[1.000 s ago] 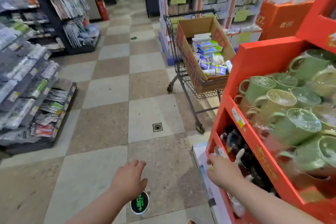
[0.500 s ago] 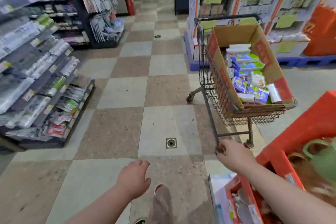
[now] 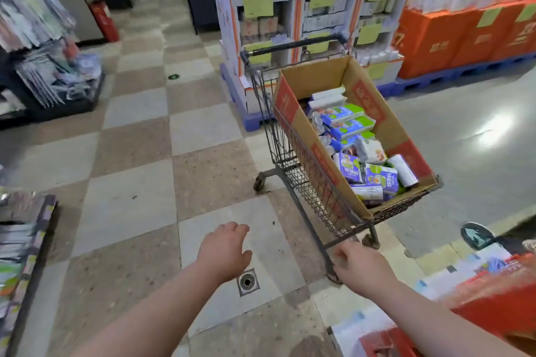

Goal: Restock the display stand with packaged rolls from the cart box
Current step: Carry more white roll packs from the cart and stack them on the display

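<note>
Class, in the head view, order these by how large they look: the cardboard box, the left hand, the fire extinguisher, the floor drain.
1. cardboard box
2. left hand, near the camera
3. fire extinguisher and floor drain look alike; the extinguisher stands far off, so they stay unranked.

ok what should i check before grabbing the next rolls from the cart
1. Left hand empty: ok.
2. Right hand empty: ok.
3. Blue and purple packaged rolls left in the brown cardboard box: ok.
4. Box top open: ok.
5. Hands at the box: not ok, both short of it.
6. Space in the red display stand: cannot tell, mostly out of frame.
</note>
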Demonstrator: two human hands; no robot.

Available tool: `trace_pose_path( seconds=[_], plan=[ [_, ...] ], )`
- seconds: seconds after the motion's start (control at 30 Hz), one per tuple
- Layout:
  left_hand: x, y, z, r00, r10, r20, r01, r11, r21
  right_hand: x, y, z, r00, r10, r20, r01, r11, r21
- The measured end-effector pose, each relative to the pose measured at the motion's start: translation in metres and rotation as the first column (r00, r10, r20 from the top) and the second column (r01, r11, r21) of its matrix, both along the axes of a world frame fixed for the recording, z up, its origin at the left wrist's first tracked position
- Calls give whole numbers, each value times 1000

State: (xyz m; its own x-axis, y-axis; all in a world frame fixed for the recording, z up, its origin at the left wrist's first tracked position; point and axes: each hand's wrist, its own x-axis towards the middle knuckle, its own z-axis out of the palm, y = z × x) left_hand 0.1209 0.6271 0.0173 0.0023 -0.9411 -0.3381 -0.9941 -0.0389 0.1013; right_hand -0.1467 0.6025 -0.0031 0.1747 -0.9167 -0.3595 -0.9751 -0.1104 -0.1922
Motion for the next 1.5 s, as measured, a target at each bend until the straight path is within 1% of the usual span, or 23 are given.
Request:
trace_pose_path(
  seconds=[0.1, 0.23, 0.5, 0.7, 0.8, 0.93, 1.0, 1.07, 1.2, 1.3, 1.37, 1.5],
  plan=[
    [-9, -60, 8, 998, -64, -14, 64, 997, -42, -3, -31, -3, 998, -62, 12, 62, 998, 14],
    [-20, -135, 9, 993, -114, -38, 111, 991, -69, -7, -93, -5, 997, -78, -5, 78, 997, 14],
    [-44, -249, -5, 981, -190, 39, 187, 981, 54, -36, -244, 5, 992, -121, 44, 121, 993, -3],
    [-73, -312, -20, 971, -236, 49, 233, 971, 61, -59, -319, 4, 994, -105, 6, 105, 994, -3],
    [-83, -339, -22, 958, -281, 59, 282, 959, -7, -66, -338, 1, 993, -120, 12, 120, 992, 25],
    [-98, -379, -15, 928, -371, 21, 371, 924, -95, -70, -354, -10, 987, -154, 36, 152, 987, 45],
    [-106, -402, -13, 902, -425, 81, 432, 893, -128, -70, -361, -17, 980, -191, 56, 186, 980, 72],
    [-115, -425, -15, 892, -447, 68, 451, 890, -70, -68, -368, -22, 972, -224, 68, 217, 971, 100],
    [-124, -478, -27, 848, -519, 110, 520, 854, 24, -60, -387, -32, 952, -300, 61, 288, 946, 148],
    [-124, -523, -35, 805, -578, 137, 570, 816, 93, -51, -404, -39, 922, -382, 54, 364, 908, 209],
    [-123, -552, -42, 764, -625, 160, 610, 781, 138, -43, -415, -44, 904, -424, 51, 399, 881, 256],
    [-127, -598, -60, 667, -734, 127, 708, 678, 196, -24, -435, -58, 846, -525, 94, 470, 818, 332]
  ],
)
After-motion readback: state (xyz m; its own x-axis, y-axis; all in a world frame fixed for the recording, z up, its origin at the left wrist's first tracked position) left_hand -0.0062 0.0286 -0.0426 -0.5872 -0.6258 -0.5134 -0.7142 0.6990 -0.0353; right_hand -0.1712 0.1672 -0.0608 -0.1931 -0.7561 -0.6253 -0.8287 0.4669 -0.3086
